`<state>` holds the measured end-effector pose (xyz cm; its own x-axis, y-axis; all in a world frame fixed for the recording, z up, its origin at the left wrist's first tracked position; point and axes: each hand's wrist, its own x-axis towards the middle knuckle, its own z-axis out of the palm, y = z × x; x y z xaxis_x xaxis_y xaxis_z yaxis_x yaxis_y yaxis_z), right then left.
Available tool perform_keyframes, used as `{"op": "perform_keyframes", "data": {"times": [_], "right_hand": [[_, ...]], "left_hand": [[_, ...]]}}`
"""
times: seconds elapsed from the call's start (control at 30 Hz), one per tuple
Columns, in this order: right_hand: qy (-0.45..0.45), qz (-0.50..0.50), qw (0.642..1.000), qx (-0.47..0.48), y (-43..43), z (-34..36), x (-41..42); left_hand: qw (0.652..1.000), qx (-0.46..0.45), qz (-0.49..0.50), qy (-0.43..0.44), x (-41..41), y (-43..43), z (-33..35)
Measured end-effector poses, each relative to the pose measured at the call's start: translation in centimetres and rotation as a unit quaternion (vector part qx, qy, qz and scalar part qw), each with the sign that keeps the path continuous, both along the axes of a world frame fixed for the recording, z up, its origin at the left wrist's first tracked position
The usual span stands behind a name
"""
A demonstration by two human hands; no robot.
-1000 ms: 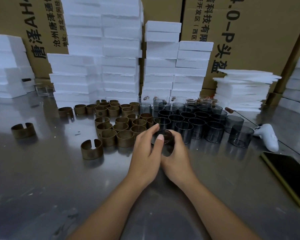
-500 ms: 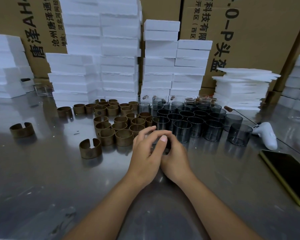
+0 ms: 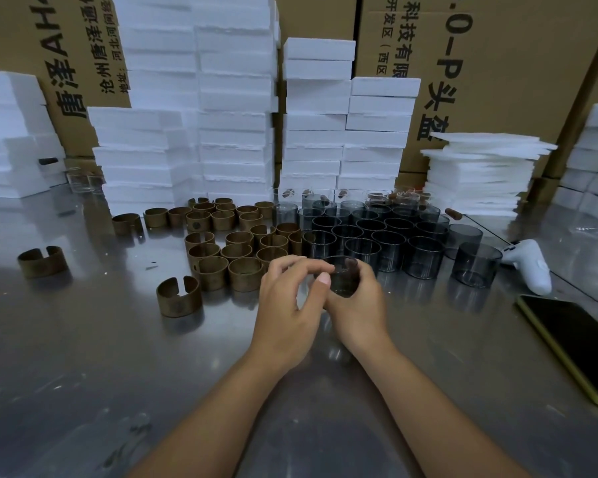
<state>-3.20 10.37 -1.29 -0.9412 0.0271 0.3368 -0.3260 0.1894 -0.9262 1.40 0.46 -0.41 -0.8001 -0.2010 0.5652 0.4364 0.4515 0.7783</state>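
**Fig.** Right hand grasping one smoked cylinder, with the left hand curled at its near rim.

The right fingers wrap the cylinder's wall. The pictures do not show whether the left thumb and forefinger pinch the rim or merely touch it. Brass split rings stand just left of the grip, and the remaining cylinders stand directly beyond it. The step appears to be seating or checking a part at the cylinder's mouth. Hold the wall lightly so it is not squeezed oval, keep the mouth level, and work clear of the neighbouring rows so none topple.
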Motion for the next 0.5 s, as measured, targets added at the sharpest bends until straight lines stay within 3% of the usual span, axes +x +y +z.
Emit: {"op": "perform_keyframes", "data": {"times": [0.27, 0.5], "right_hand": [[0.035, -0.008, 0.999, -0.039, 0.19, 0.43, 0.43], [0.045, 0.036, 0.998, 0.000, -0.05, 0.30, 0.81]], "left_hand": [[0.999, -0.024, -0.014, -0.029, -0.50, -0.34, -0.53], [0.999, -0.002, -0.012, -0.037, -0.99, -0.70, -0.65]]}}
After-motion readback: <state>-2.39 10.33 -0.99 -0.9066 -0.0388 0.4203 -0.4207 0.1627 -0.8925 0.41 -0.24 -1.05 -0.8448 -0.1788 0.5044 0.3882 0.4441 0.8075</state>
